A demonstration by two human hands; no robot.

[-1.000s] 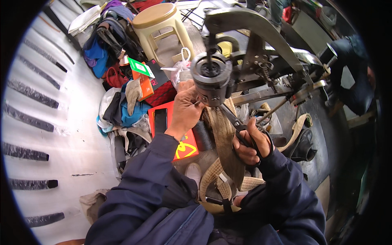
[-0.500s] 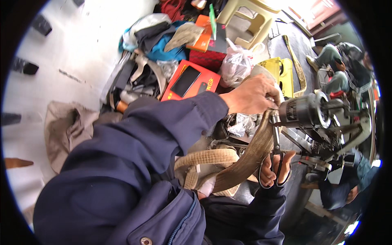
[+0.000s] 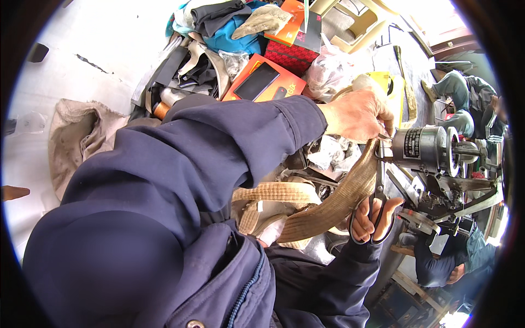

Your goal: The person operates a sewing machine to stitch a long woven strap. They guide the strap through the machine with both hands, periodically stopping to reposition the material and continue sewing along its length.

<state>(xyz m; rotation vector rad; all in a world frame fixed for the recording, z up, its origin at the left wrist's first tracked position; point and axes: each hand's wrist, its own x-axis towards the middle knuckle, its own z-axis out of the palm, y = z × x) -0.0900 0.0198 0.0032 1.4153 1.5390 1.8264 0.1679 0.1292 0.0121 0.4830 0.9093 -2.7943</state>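
My left hand (image 3: 358, 116) is closed in a pinch at the upper end of a tan ribbed woven strap (image 3: 334, 210), right beside the head of a metal machine (image 3: 418, 143). Its fingertips partly hide that end. From there the strap curves down toward my lap. Below, my right hand (image 3: 374, 220) has its fingers through the handles of dark scissors (image 3: 379, 188). Their blades point up along the strap's right edge, close to the machine's head; whether they touch the strap I cannot tell. Another looped tan strap (image 3: 279, 192) lies beneath my left forearm.
Beyond my left arm lie a red-orange box (image 3: 292, 85) with a black phone (image 3: 257, 81) on it, a white plastic bag (image 3: 331, 68) and piled cloth (image 3: 219, 22). A beige plastic stool (image 3: 377, 19) stands behind. Other people (image 3: 456, 90) sit at the right.
The view has shifted, so the machine and both hands appear farther right. My left hand keeps its pinch at the strap's end, and my right hand still holds the scissors.
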